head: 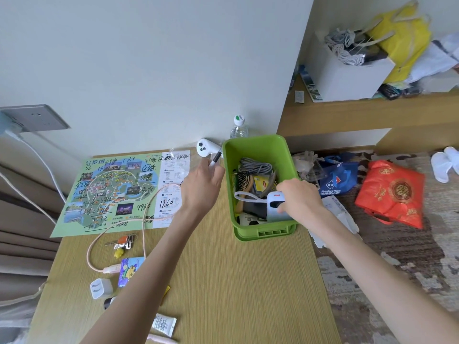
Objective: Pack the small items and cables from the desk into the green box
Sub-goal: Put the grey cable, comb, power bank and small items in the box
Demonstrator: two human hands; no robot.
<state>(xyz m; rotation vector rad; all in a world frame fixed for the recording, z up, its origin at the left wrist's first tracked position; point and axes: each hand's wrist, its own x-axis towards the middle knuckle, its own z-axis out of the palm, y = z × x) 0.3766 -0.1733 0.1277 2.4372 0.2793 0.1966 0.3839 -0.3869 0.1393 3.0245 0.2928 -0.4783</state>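
The green box (pixel 258 145) stands on the desk's right side, holding a grey cable (pixel 255 167), a hairbrush (pixel 244 184) and other small items. My right hand (pixel 300 197) is over the box's near right corner, shut on a white power bank (pixel 275 204) with a strap. My left hand (pixel 202 184) hovers just left of the box, gripping a black-and-white pen (pixel 215 158). Still on the desk lie a pink cable (pixel 142 224), keys (pixel 123 240), a white charger plug (pixel 100 288), a cartoon card (pixel 130 270) and a white tube (pixel 162 325).
A printed map (pixel 109 192) covers the desk's back left. A white controller (pixel 206 146) and a water bottle (pixel 239 127) stand behind the box. Wall socket (pixel 34 117) with white cords at left. Red bag (pixel 392 194) and blue bag (pixel 335 180) lie on the floor at right.
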